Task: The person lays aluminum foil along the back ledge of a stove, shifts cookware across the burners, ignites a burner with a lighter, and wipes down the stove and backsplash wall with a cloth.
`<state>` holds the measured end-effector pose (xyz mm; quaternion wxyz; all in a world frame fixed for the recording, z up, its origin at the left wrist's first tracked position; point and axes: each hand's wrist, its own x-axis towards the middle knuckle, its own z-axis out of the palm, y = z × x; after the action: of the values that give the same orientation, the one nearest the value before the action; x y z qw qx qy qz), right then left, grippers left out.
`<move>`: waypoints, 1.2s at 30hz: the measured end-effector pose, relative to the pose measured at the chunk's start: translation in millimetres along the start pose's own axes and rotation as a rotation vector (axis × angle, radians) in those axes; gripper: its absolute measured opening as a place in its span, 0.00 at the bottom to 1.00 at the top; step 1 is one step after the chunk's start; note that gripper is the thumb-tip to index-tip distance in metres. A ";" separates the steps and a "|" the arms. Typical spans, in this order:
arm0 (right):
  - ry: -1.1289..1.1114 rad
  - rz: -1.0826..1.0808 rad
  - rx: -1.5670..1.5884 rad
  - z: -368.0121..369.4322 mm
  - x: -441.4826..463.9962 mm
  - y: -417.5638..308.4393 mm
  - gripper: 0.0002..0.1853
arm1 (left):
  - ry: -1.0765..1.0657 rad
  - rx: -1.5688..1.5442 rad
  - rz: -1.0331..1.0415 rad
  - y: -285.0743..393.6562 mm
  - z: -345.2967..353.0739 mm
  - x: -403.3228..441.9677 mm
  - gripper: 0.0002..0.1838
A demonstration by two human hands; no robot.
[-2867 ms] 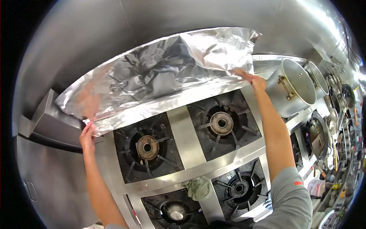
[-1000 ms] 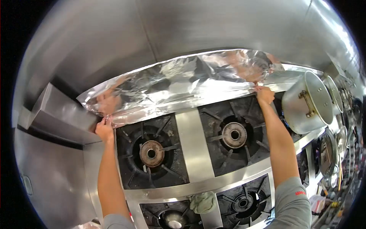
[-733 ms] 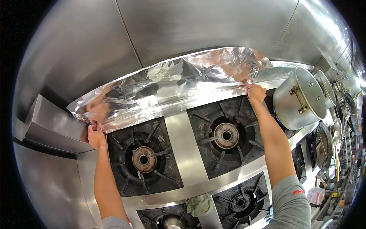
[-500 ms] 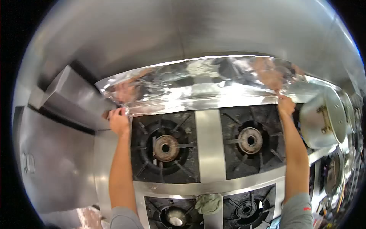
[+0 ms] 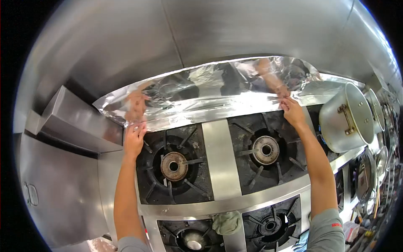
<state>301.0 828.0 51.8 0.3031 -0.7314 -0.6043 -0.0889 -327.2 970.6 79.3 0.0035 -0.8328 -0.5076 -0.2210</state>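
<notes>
Steel wall point(image 5: 252, 29) behind stove point(image 5: 222, 161); foil point(image 5: 205, 94) along rear; left hand point(image 5: 134, 136), right hand point(image 5: 293, 111) touching edge, grip unclear.

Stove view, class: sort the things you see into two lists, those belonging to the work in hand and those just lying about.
In the work:
- aluminium foil, left hand and right hand at its near edge
- gas stove, with foil along its back

Lying about:
- crumpled green cloth
- large two-handled stockpot
- second pot behind it
</notes>
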 end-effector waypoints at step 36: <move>-0.117 0.146 0.192 4.9 5.5 14.1 0.08 | -0.290 -0.266 0.349 131.2 21.4 30.3 0.18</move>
<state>314.4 834.1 45.9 0.3416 -0.7452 -0.5717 0.0343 -196.6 937.5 100.0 -0.1404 -0.9239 -0.3178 -0.1603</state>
